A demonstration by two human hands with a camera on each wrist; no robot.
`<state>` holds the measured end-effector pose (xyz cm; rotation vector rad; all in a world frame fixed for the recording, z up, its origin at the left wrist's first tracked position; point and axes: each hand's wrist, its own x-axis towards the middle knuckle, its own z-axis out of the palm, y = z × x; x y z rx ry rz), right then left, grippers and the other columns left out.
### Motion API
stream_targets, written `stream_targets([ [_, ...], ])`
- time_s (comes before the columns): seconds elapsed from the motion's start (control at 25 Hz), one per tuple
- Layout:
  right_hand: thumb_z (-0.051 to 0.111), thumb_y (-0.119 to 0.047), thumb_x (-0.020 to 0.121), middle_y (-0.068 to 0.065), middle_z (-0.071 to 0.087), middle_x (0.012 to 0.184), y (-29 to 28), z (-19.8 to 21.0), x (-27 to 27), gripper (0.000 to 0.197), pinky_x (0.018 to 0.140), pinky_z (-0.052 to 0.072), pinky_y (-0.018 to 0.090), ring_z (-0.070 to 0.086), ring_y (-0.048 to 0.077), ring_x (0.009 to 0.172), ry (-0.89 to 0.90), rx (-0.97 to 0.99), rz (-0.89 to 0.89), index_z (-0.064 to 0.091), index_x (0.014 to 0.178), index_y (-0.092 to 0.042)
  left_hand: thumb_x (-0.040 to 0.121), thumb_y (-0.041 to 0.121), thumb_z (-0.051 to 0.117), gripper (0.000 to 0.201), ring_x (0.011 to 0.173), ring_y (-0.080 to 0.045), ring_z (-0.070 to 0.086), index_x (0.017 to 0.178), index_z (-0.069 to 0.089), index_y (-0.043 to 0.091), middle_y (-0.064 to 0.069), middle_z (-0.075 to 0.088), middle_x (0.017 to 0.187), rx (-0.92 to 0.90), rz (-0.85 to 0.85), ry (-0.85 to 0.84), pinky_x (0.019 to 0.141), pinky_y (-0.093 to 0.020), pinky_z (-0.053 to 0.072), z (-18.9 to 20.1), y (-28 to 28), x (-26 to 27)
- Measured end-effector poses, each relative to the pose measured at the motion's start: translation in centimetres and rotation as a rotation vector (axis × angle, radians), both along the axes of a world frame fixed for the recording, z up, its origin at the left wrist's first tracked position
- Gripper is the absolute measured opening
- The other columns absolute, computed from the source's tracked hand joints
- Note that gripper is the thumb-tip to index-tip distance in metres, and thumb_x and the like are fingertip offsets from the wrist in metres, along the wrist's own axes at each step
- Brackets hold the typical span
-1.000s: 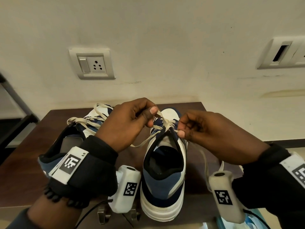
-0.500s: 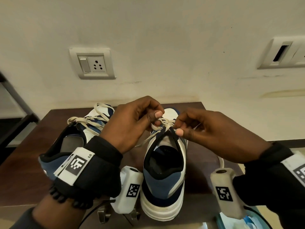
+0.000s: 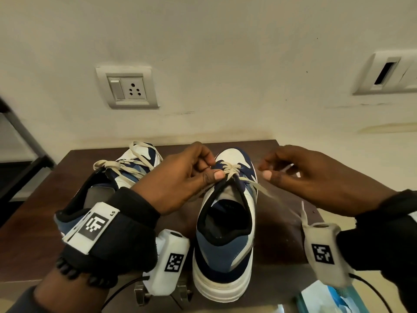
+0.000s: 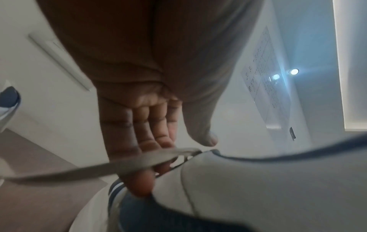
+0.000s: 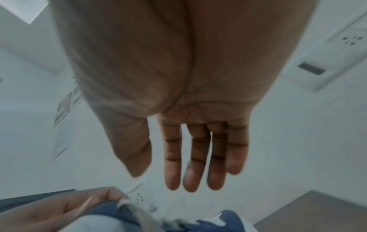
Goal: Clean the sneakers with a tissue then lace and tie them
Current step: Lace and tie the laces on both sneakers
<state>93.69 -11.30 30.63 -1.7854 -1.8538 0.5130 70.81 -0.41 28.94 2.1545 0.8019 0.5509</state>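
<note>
Two blue-and-white sneakers stand on a dark table (image 3: 282, 245), toes to the wall. The right sneaker (image 3: 223, 249) is between my hands; the left sneaker (image 3: 135, 168) has its laces looped loosely on top. My left hand (image 3: 214, 170) pinches the cream lace (image 3: 230, 170) at its top crossing, thumb on it. In the left wrist view the lace (image 4: 119, 166) runs across the fingers of that hand (image 4: 186, 144). My right hand (image 3: 265, 170) hovers to the right of the shoe and holds nothing; its fingers (image 5: 172, 172) are straight. A loose lace end (image 3: 270, 193) trails under it.
The wall with a switch-and-socket plate (image 3: 127, 89) rises right behind the table. A blue-and-white tissue pack (image 3: 327, 299) lies at the lower right, below the table's front edge. A metal bracket (image 3: 140, 292) sits under that edge near my left wrist.
My right hand has let go of the lace and moved right, away from the shoe. My left hand has stayed at the lace crossing, and the crossing looks pulled tighter.
</note>
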Motion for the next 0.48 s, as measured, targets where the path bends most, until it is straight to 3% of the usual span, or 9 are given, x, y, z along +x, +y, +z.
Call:
stream_targets([
  [0.12,0.059,-0.038,0.089,-0.013,0.064,0.084,0.8,-0.6,-2.3,0.008,0.07,0.047,0.019,0.058,0.002,0.079,0.077,0.068,0.07,0.061,0.093,-0.032,0.079,0.045,0.06,0.033,0.061,-0.012,0.058,0.098,0.055,0.019,0.0,0.059,0.076,-0.152,-0.042,-0.008,0.053,-0.029,0.048,0.2,-0.2,-0.2],
  [0.2,0.06,-0.033,0.09,-0.01,0.063,0.079,1.1,-1.1,-2.9,0.003,0.068,0.048,0.024,0.058,0.004,0.073,0.066,0.082,0.083,0.06,0.089,-0.03,0.084,0.043,0.059,0.023,0.065,-0.008,0.055,0.094,0.058,0.022,0.007,0.058,0.073,-0.05,-0.09,0.056,0.058,-0.03,0.048,0.3,-0.2,-0.5],
  [0.32,0.059,-0.029,0.091,-0.01,0.061,0.072,0.6,-0.5,-1.9,0.008,0.061,0.042,0.016,0.054,0.003,0.065,0.034,0.046,0.094,0.06,0.083,-0.029,0.092,0.033,0.057,0.008,0.075,-0.006,0.057,0.09,0.06,0.026,0.011,0.061,0.078,0.12,-0.097,0.076,0.075,-0.032,0.048,0.4,0.2,-0.8],
  [0.48,0.054,-0.046,0.087,-0.012,0.067,0.081,0.0,0.5,-0.3,0.017,0.07,0.047,0.02,0.061,0.002,0.077,0.055,0.018,0.039,0.065,0.086,-0.033,0.092,0.037,0.057,0.01,0.079,-0.005,0.058,0.089,0.06,0.029,0.011,0.063,0.082,0.199,0.012,0.075,0.077,-0.03,0.049,0.3,0.2,-0.7],
])
